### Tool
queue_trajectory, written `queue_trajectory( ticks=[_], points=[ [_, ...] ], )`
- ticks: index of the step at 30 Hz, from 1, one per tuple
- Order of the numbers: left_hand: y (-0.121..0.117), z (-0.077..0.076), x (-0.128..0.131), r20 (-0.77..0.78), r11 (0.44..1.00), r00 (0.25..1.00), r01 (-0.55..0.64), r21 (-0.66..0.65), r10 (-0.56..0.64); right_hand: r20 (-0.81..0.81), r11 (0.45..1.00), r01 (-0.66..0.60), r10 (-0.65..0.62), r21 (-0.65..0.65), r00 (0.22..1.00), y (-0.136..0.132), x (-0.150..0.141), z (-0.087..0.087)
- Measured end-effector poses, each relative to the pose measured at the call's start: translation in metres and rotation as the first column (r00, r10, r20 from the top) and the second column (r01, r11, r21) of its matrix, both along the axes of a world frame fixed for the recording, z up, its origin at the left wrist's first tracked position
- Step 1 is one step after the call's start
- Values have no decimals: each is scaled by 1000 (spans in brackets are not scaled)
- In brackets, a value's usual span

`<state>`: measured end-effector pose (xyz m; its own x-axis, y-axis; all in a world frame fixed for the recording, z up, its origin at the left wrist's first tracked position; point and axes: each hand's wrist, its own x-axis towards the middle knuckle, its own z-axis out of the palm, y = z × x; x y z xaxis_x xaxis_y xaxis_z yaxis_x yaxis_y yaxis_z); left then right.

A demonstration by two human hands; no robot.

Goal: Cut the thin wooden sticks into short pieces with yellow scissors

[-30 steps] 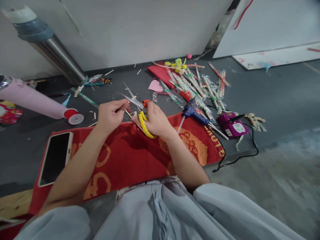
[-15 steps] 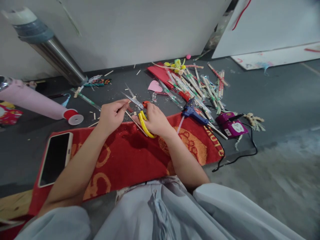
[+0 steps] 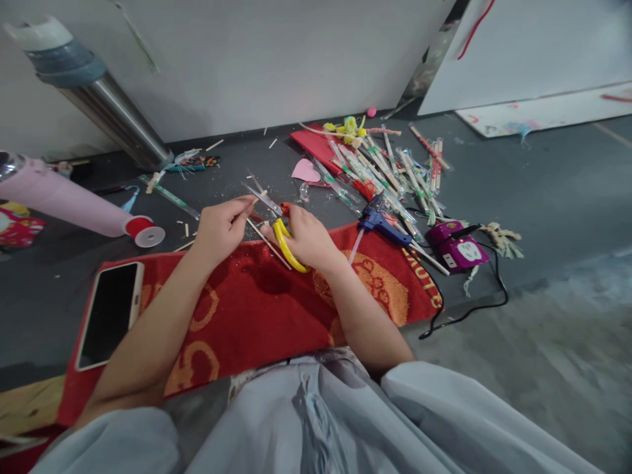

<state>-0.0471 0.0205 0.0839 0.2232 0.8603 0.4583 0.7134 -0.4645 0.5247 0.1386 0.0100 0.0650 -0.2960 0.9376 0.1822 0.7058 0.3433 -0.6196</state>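
Observation:
My right hand (image 3: 312, 238) is closed around scissors (image 3: 285, 245) with yellow and orange-red handles. Their slim metal blades are parted and point up and to the left, close to my left fingertips. With thumb and fingers pinched together, my left hand (image 3: 220, 229) holds a short pale wooden stick (image 3: 257, 200), whose end shows at the blades. Most of that piece is hidden by my fingers. Below the blades, a longer thin stick (image 3: 269, 243) slants down over the edge of the red towel (image 3: 266, 316). Tiny offcuts lie around on the grey table.
A phone (image 3: 109, 316) rests on the towel's left end. Pink (image 3: 69, 197) and steel (image 3: 116, 108) flasks stand at left, near a red spool (image 3: 144, 230). To the right are a blue glue gun (image 3: 382, 224), many wrapped sticks (image 3: 375, 171) and a purple socket block (image 3: 457, 247) with a black cord.
The scissor blades have drawn slightly closer together. Both hands stay in nearly the same place.

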Motion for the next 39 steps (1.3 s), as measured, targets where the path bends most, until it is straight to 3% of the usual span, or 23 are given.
queue_trajectory(
  ticks=[8,18,32,39],
  points=[
    [3,-5,-4,-117,997,993,-24,71,32,107,994,62,-53,-88,993,-1,-5,6],
    [0,-8,-4,-312,993,947,-40,114,74,173,996,59,-47,-64,984,-6,-8,10],
    [-3,-4,0,-313,996,947,-53,75,74,259,976,112,-61,-188,964,-6,-9,21],
    [-2,-8,2,-229,993,969,-76,88,94,260,977,104,-53,-186,964,-6,-9,20]
  ],
)
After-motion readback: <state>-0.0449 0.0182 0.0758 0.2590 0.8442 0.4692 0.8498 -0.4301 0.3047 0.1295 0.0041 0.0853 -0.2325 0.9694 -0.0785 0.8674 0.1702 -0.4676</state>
